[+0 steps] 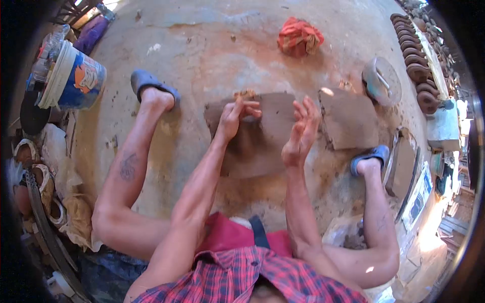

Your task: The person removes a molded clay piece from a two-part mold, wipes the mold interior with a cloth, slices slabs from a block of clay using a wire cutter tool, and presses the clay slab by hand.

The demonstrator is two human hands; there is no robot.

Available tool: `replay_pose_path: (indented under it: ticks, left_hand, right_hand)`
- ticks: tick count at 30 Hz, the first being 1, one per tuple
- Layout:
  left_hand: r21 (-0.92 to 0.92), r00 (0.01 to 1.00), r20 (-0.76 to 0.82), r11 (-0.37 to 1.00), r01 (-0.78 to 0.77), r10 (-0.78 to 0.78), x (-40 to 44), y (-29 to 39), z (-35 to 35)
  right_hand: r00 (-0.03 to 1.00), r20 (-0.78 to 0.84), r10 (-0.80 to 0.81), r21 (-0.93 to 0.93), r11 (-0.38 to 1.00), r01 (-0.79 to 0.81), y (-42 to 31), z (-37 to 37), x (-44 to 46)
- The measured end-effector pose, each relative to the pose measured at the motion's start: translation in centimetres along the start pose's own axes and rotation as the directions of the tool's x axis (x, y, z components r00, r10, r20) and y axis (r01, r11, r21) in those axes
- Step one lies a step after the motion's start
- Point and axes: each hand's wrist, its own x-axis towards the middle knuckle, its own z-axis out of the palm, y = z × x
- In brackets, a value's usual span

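Both hands hover over a flat dark-brown clay slab (262,159) on the floor between the legs. My left hand (238,115) is over the slab's upper left part, its fingers apart and loosely bent toward the right, with nothing visible in them. To its right, my right hand (303,129) is raised with the palm turned inward and the fingers stretched up, holding nothing. A small brown lump (245,94) shows at the slab's far edge, just beyond my left hand. A second clay slab (348,121) lies to the right of my right hand.
A red bundle (298,35) sits farther out on the floor. At the right are a metal bowl (373,83), a grey-blue box (443,126) and a row of curved brown clay pieces (411,50). On the left stands a blue-and-white bucket (81,78).
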Motion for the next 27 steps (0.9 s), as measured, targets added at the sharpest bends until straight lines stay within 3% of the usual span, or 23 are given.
replay_pose_path:
  ticks: [1, 2, 4, 6, 8, 10, 11, 12, 14, 16, 17, 18, 19, 20, 21, 22, 23, 24, 25, 27]
  left_hand:
    - [0.003, 1.0, 0.004, 1.0, 0.001, -0.001, 0.2, 1.5, 0.5]
    - [0.058, 0.993, -0.07, 0.994, -0.096, 0.1, -0.3, 2.6, 1.0]
    - [0.101, 0.977, -0.145, 0.985, -0.142, 0.156, -2.4, 1.0, 1.8]
    - [0.144, 0.972, -0.197, 0.985, -0.098, 0.126, -0.7, 0.1, 1.9]
    - [0.06, 0.982, -0.177, 0.996, -0.064, 0.073, -1.0, 0.6, 1.4]
    - [0.265, 0.875, -0.302, 0.915, -0.304, 0.378, -2.4, 1.8, 2.9]
    - [0.245, 0.772, -0.44, 0.888, -0.389, 0.46, -3.5, 2.5, 4.3]
    - [0.235, 0.788, -0.438, 0.901, -0.365, 0.433, -4.9, 1.0, 4.8]
    - [0.564, 0.717, -0.529, 0.82, -0.103, 0.453, -5.0, -1.1, 5.6]
    - [0.512, 0.719, -0.511, 0.839, -0.186, 0.471, -5.3, 0.8, 5.8]
    - [0.536, 0.668, -0.517, 0.81, -0.236, 0.536, -5.1, 1.1, 5.7]
    - [0.549, 0.624, -0.534, 0.795, -0.258, 0.571, -5.2, 0.7, 5.9]
    - [0.59, 0.615, -0.532, 0.776, -0.224, 0.582, -5.8, 0.9, 7.2]
    - [0.58, 0.634, -0.544, 0.792, -0.188, 0.549, -7.2, 0.5, 8.1]
    - [0.601, 0.635, -0.578, 0.794, -0.094, 0.513, -7.6, 0.1, 8.3]
    - [0.554, 0.615, -0.606, 0.823, -0.129, 0.505, -6.6, -0.5, 7.6]
    - [0.505, 0.594, -0.634, 0.847, -0.167, 0.496, -5.6, -1.2, 6.9]
    - [0.507, 0.599, -0.626, 0.844, -0.174, 0.5, -5.3, -1.0, 6.7]
    - [0.437, 0.613, -0.643, 0.877, -0.198, 0.459, -5.4, -0.8, 6.8]
    - [0.352, 0.648, -0.651, 0.914, -0.202, 0.394, -6.5, -1.1, 6.6]
  right_hand:
    - [1.0, -0.005, 0.001, 0.001, 1.0, -0.001, 0.2, 0.0, 0.4]
    - [1.0, -0.005, -0.001, -0.008, 1.0, 0.001, 0.4, -0.4, 0.3]
    - [0.999, 0.006, 0.041, -0.041, 0.998, -0.041, 0.5, -1.1, -1.3]
    - [0.997, -0.034, 0.068, 0.035, 0.997, -0.067, 0.2, -0.7, 0.0]
    - [0.999, -0.02, 0.049, 0.055, 0.997, -0.048, -1.0, -0.7, 0.1]
    - [0.999, -0.013, 0.029, 0.064, 0.998, -0.028, -1.4, -0.5, 1.3]
    - [1.0, -0.013, -0.007, 0.063, 0.998, 0.008, -1.9, -0.5, 1.4]
    - [0.999, -0.011, -0.036, 0.058, 0.998, 0.036, -2.4, -0.7, 0.8]
    - [0.999, -0.025, -0.02, 0.071, 0.997, 0.022, -2.2, 0.0, 0.8]
    - [0.999, -0.046, -0.028, 0.115, 0.993, 0.034, -2.5, 0.9, 0.7]
    - [0.993, -0.088, -0.084, 0.1, 0.991, 0.093, -2.4, 1.2, 0.9]
    - [0.986, -0.119, -0.115, 0.07, 0.99, 0.124, -2.0, 1.1, 0.8]
    - [0.955, -0.157, -0.252, -0.06, 0.968, 0.245, -1.8, 0.6, 0.9]
    - [0.966, -0.145, -0.216, -0.073, 0.976, 0.207, -2.0, 0.5, -0.5]
    - [0.932, -0.208, -0.297, -0.227, 0.942, 0.249, -2.3, 0.9, -1.1]
    - [0.87, -0.265, -0.415, -0.373, 0.877, 0.304, -2.2, 1.9, -0.3]
    - [0.871, -0.27, -0.411, -0.375, 0.878, 0.298, -0.3, 3.4, -2.0]
    - [0.938, -0.055, -0.341, -0.634, 0.738, 0.231, 3.3, 5.3, -4.5]
    - [0.975, 0.124, -0.183, -0.836, 0.51, 0.202, 5.4, 6.3, -6.3]
    - [0.975, 0.077, -0.208, -0.808, 0.56, 0.183, 5.7, 6.9, -5.8]
